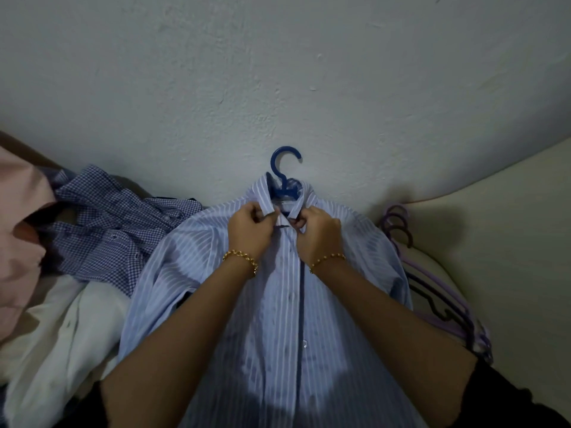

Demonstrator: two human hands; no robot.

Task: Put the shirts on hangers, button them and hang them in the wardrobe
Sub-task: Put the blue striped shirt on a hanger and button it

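The striped shirt lies front up on a blue hanger whose hook points at the wall, between a checked shirt and a heap of purple hangers. The left hand and right hand each pinch its front edge just under the collar.

1. Cream bed, showing bare from 2 to 4 o'clock.
2. At centre, lying flat on it: striped shirt, with blue hanger in the collar, hook toward 12.
3. At 10: checked shirt, crumpled, touching the striped one.
4. At 9: pink garment.
5. At 8: white cloth.
6. At 3: purple hangers, stacked.
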